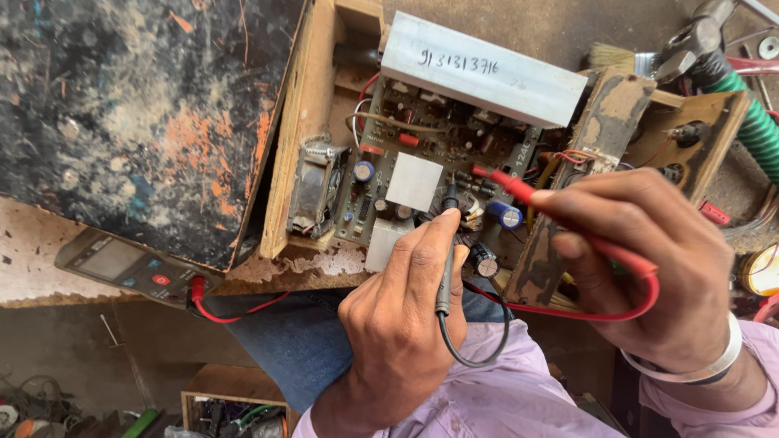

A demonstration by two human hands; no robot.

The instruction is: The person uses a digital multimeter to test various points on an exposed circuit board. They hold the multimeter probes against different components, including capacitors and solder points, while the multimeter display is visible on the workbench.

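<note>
Nearest, the left hand (402, 324) pinches a slim, light black probe (446, 251) by its grip, tip on the fragile circuit board (422, 154). Beside it, the right hand (641, 259) clamps the red probe (527, 193) likewise.

A scuffed black panel (138, 122) lies left, a green ribbed hose (755, 130) and paintbrush (613, 57) right.

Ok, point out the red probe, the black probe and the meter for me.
red probe (519, 191), head view, on its red shaft near the tip.
black probe (444, 288), head view, on its dark handle.
meter (122, 264), head view, on its grey body.
</note>
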